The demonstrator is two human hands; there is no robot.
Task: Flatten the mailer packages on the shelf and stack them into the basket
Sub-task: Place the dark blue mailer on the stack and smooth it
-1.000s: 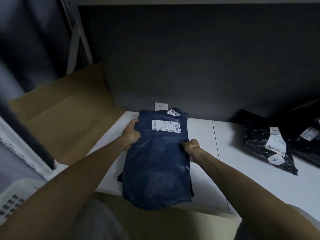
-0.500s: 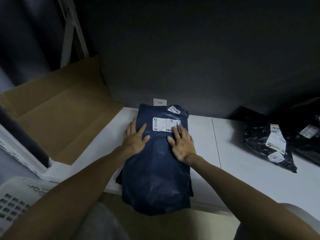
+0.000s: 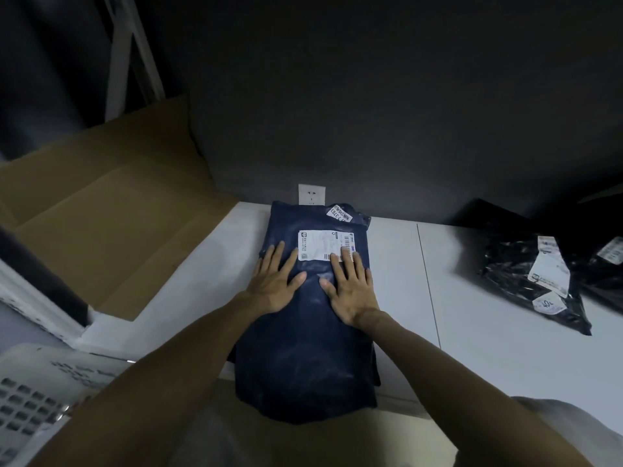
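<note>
Flat on the white shelf (image 3: 472, 335): one dark blue plastic mailer package (image 3: 310, 348), long axis running away from the person, far end close to the dark wall, near end hanging over the shelf's front edge. White printed shipping label (image 3: 318, 246) on its upper part; a smaller white sticker (image 3: 340, 214) at the far right corner.

Left hand (image 3: 274, 288) and right hand (image 3: 352, 293) both lie palm down on the package, side by side, just below the label. Fingers (image 3: 277, 256) straight and spread apart, gripping nothing; the right hand's fingertips touch the label's lower edge.

White wall socket (image 3: 312, 194) just behind the package. Brown flat cardboard sheet (image 3: 101, 237) to the left. Crinkled black plastic mailer package (image 3: 519, 284) with white labels well apart on the right. White perforated plastic basket (image 3: 30, 402) at lower left, below the shelf's edge.
</note>
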